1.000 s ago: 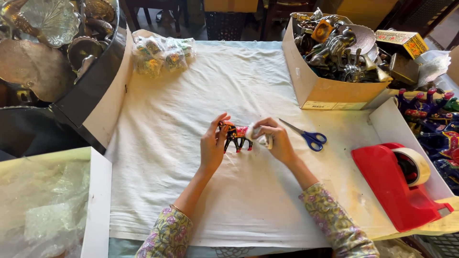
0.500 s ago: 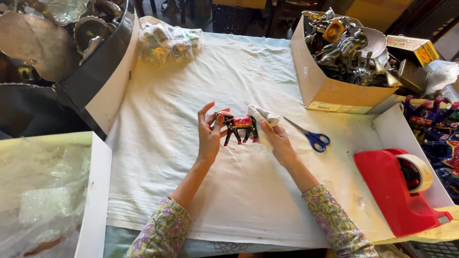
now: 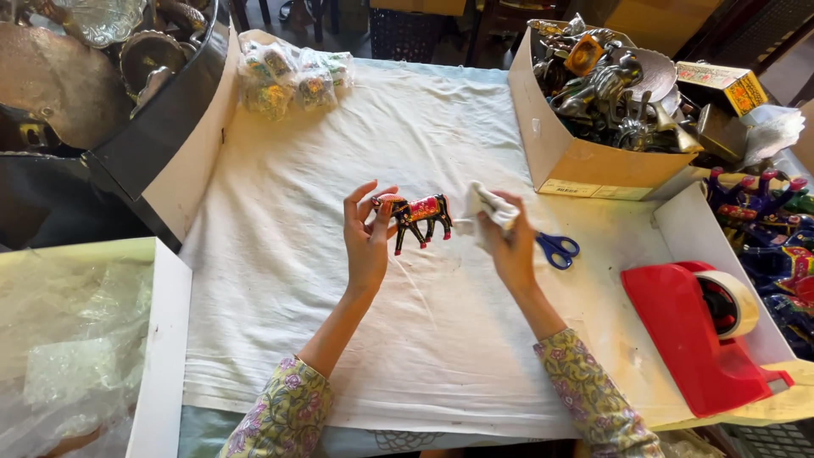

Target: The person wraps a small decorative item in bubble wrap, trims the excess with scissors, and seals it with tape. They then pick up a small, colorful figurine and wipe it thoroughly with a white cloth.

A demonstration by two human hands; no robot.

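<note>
1. Left hand [image 3: 366, 242] grips a small painted horse figurine [image 3: 415, 216] by its head end, held up above the white cloth [image 3: 280, 254].
2. Right hand [image 3: 510, 246] is closed around a crumpled white rag [image 3: 482, 206], just beside the horse's tail end.
3. Blue-handled scissors [image 3: 555, 248] lie on the cloth right of that hand.
4. Red tape dispenser [image 3: 691, 335] sits far right; cardboard box [image 3: 585, 161] of metal figurines behind.

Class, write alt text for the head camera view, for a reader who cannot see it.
A person's left hand holds a small painted horse figurine over a white cloth-covered table, while the right hand grips a crumpled white cloth. Blue-handled scissors and a red tape dispenser lie to the right.
</note>
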